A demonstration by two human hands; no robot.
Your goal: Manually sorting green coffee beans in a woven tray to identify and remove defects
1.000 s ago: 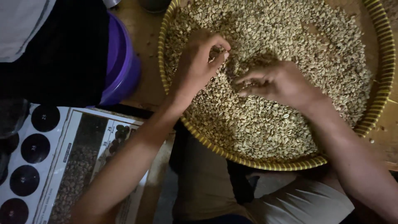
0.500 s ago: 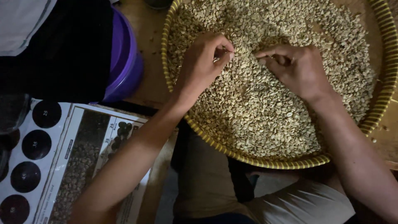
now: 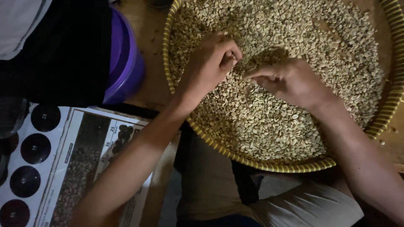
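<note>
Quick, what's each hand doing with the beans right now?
Left hand: fingers pinched shut among the pale beans; a held bean cannot be told.
Right hand: fingers curled, resting on the beans.

Left hand [image 3: 208, 67] and right hand [image 3: 290, 82] rest on pale beans [image 3: 269, 122] in a woven tray [image 3: 269, 166]; fingertips pinched.

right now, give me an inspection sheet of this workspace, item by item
surface: wooden table under the tray, a few stray beans on it.
job's things: round woven tray with a yellow striped rim, filled with pale green beans.
clutter: purple bucket left of the tray; printed chart with dark discs and bean photos at lower left.
grippers: left hand with fingers pinched among the beans; right hand with fingers curled down into the beans.
cables: nothing seen.
surroundings: dark cloth at upper left; the person's lap below the tray.
</note>
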